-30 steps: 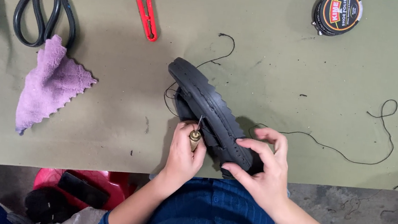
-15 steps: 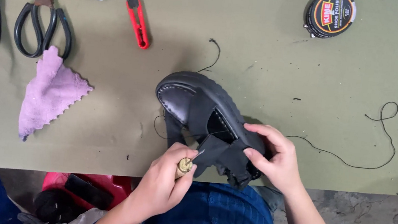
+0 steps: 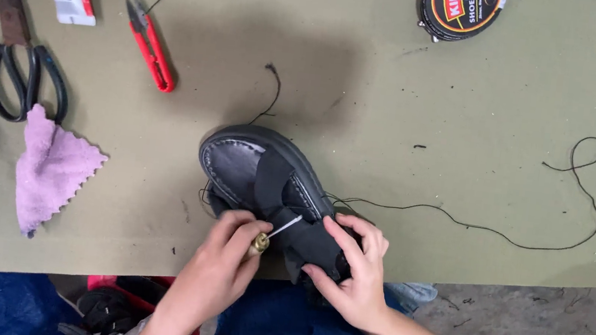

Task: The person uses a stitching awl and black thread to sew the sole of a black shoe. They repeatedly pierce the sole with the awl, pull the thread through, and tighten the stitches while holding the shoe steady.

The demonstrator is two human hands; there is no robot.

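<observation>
Currently the black shoe [image 3: 256,170] lies at the near table [image 3: 413,91] edge, toe toward 10 o'clock. The left hand [image 3: 222,257] pinches a brass-handled awl [image 3: 271,234], whose tip meets the black strap [image 3: 284,215]. The right hand [image 3: 353,273] clamps the strap and heel at 3 o'clock of the awl. A slip through the strap would likely drive the point into the right fingers [image 3: 339,235]; the trailing black thread [image 3: 502,230] could snag.
</observation>
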